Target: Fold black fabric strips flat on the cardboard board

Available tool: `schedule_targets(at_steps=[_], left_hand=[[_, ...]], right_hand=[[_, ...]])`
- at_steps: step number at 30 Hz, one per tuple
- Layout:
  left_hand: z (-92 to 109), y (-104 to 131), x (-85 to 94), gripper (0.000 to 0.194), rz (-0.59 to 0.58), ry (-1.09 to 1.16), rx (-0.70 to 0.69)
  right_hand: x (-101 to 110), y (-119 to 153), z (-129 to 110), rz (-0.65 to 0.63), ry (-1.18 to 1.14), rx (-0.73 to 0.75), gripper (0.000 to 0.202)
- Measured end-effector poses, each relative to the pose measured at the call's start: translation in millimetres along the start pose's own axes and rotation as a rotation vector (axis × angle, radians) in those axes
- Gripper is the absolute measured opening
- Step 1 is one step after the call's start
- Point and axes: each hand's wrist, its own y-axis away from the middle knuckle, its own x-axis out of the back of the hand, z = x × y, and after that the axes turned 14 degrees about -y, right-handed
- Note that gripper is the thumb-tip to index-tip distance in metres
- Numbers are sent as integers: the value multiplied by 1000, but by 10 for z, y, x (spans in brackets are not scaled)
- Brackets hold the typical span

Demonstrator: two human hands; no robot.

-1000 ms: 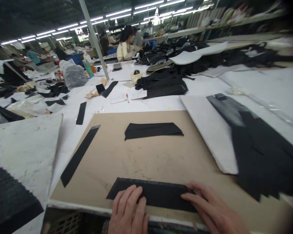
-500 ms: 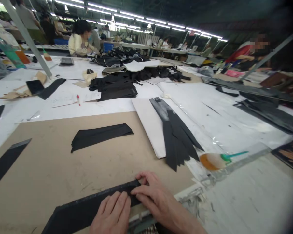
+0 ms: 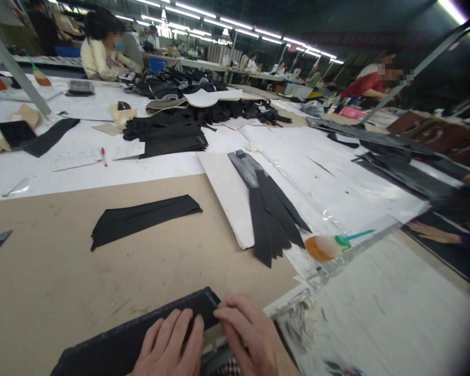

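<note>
A long black fabric strip (image 3: 113, 337) lies slantwise at the near edge of the brown board (image 3: 152, 271), with a narrow folded band along its far side. On top of the strip my left hand (image 3: 172, 339) rests with its fingers stretched out flat. My right hand (image 3: 250, 329) pinches the strip's right end between thumb and forefinger. Farther up the board is a small stack of black strips (image 3: 144, 219). To its right, several more black strips (image 3: 270, 209) fan out, partly over a white card (image 3: 227, 203).
A bottle of orange liquid (image 3: 325, 248) with a green nozzle lies on its side at the right. Dark fabric piles (image 3: 172, 133) cover the table's middle. Another person's hand (image 3: 434, 232) rests on black material at far right. A metal post (image 3: 19, 68) rises at left.
The view has shifted right, so things on the table appear farther left. My right hand has drawn back from lying over the strip's end to pinching its corner. My left hand stays on the strip.
</note>
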Motion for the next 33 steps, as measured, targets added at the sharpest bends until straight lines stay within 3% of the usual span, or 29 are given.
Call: schedule_targets(at_steps=[2, 6, 12, 17, 21, 25, 29, 33], left_hand=[[-36, -6, 15, 25, -24, -35, -43], [-101, -64, 56, 22, -35, -79, -171], [-18, -68, 37, 23, -21, -17, -33], [-64, -55, 53, 22, -38, -42, -97], [-88, -81, 71, 21, -10, -43, -121], [-16, -82, 47, 23, 21, -5, -5], [10, -52, 23, 23, -21, -23, -10], [-13, -8, 15, 24, -62, -19, -6]], right_hand=[[-62, 30, 11, 30, 104, 16, 36], [-49, 29, 71, 87, 255, -113, 35], [-38, -50, 30, 59, 325, -283, 9], [-86, -104, 38, 53, 362, -325, 13], [-95, -144, 83, 28, 365, -328, 18], [-83, -175, 109, -25, 393, -250, 19], [-79, -158, 114, -35, 363, -182, 14], [-82, -109, 118, 5, 214, -236, 13]])
